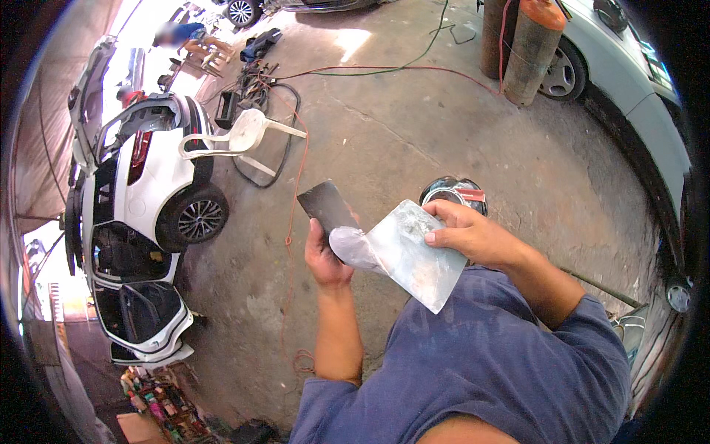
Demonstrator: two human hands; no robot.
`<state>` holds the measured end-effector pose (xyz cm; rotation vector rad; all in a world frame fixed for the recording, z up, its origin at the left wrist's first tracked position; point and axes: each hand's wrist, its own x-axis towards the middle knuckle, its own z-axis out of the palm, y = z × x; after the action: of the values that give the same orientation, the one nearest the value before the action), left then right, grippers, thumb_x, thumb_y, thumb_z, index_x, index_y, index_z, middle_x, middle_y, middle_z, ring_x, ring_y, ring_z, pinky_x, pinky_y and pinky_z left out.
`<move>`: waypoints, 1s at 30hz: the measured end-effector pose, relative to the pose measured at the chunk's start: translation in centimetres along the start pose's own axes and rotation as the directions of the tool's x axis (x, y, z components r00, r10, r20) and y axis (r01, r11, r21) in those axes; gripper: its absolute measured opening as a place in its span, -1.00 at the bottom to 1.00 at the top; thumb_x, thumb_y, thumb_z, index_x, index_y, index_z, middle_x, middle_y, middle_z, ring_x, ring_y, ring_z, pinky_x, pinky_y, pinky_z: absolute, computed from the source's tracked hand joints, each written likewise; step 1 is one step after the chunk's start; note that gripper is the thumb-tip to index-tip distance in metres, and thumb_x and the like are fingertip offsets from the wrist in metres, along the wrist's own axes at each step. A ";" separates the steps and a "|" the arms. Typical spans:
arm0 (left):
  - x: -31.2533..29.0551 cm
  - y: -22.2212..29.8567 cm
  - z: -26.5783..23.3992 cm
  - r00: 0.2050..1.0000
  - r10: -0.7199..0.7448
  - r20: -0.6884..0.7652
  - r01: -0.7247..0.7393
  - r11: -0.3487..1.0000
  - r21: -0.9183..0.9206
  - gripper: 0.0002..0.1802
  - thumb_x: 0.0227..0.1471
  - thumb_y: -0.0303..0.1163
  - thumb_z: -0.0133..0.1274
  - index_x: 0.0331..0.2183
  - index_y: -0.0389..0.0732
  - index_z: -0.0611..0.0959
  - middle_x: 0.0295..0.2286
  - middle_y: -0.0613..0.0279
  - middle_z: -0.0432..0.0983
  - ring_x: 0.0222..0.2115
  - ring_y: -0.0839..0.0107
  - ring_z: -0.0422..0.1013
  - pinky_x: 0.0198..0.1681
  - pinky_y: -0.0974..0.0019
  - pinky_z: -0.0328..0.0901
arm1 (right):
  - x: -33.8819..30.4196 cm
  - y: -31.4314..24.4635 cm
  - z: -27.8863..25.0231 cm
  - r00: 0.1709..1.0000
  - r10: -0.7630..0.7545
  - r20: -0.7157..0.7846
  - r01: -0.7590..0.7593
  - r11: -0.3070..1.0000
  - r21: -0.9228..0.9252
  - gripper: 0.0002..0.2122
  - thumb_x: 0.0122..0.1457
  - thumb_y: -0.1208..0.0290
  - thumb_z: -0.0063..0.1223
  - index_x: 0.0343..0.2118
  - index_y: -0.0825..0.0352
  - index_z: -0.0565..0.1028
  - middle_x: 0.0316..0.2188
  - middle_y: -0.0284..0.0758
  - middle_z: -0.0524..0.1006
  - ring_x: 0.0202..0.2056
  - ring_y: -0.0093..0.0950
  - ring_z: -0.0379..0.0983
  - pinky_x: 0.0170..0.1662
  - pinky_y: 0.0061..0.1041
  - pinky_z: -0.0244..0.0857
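Observation:
My left hand (329, 260) is closed on a dark, flat rectangular plate (324, 203), thumb along its near edge. A thick lump of pinkish-grey paste (355, 249), looking like body filler, lies on the lower part of that plate. Fingers and thumb of my right hand (467, 233) pinch a pale, shiny, squarish flat sheet (414, 255), smeared with grey near the thumb. The sheet's left edge touches the paste. Just beyond my right hand stands a round dark can (441, 186), partly hidden by the sheet and hand, with a small red-and-white item (473, 195) on top.
To the left are a white car (159, 177) with open panels and a white plastic chair (248, 132). Hoses (299, 159) cross the concrete floor. Gas cylinders (531, 59) stand beside a pale car (651, 111). Assorted items (166, 403) lie at lower left. Another person (188, 35) is far off.

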<state>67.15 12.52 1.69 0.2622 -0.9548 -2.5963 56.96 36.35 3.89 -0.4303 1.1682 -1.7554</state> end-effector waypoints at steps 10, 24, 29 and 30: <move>-2.1 -1.1 -2.5 0.993 -0.119 -0.017 0.118 0.931 0.344 -0.49 0.33 -0.15 -0.18 0.13 -0.32 0.38 0.02 0.05 0.47 0.02 0.16 0.43 0.12 0.07 0.30 | -0.2 -4.0 -3.3 0.956 -0.102 -0.275 0.135 0.986 0.101 -0.62 0.21 0.48 0.03 0.08 0.42 0.31 -0.15 -0.28 0.53 -0.15 -0.54 0.52 -0.10 -0.52 0.45; -2.2 -6.4 2.9 0.912 -0.039 -0.408 0.067 0.996 0.055 -0.59 0.29 -0.19 -0.08 0.05 -0.23 0.43 -0.08 0.17 0.50 -0.08 0.26 0.49 0.01 0.14 0.38 | -1.4 3.0 1.2 0.755 -0.639 0.146 0.456 0.352 -0.817 -0.37 -0.01 0.84 0.01 0.18 0.30 0.27 0.07 -0.05 0.32 0.11 -0.12 0.34 0.20 -0.28 0.18; -2.5 -5.6 4.5 0.893 0.037 -0.449 0.012 0.994 0.107 -0.59 0.28 -0.22 -0.06 0.06 -0.24 0.42 -0.09 0.16 0.49 -0.08 0.29 0.47 0.02 0.16 0.36 | -1.7 6.6 -1.5 0.828 -0.545 0.128 0.360 0.342 -0.868 -0.30 -0.13 0.86 0.06 0.16 0.21 0.32 0.05 -0.13 0.31 0.09 -0.10 0.31 0.22 -0.19 0.15; -2.6 -5.1 4.5 0.902 0.029 -0.431 0.016 0.995 0.099 -0.59 0.28 -0.22 -0.07 0.06 -0.24 0.42 -0.08 0.16 0.49 -0.08 0.30 0.46 0.02 0.17 0.35 | -1.8 6.9 -2.4 0.847 -0.522 0.099 0.310 0.335 -0.890 -0.32 -0.13 0.85 0.07 0.14 0.22 0.35 0.04 -0.13 0.33 0.08 -0.10 0.32 0.20 -0.20 0.18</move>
<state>66.87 19.80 1.90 0.8221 -0.9139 -2.3343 59.72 38.50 -2.80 -1.3223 2.3035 -1.4366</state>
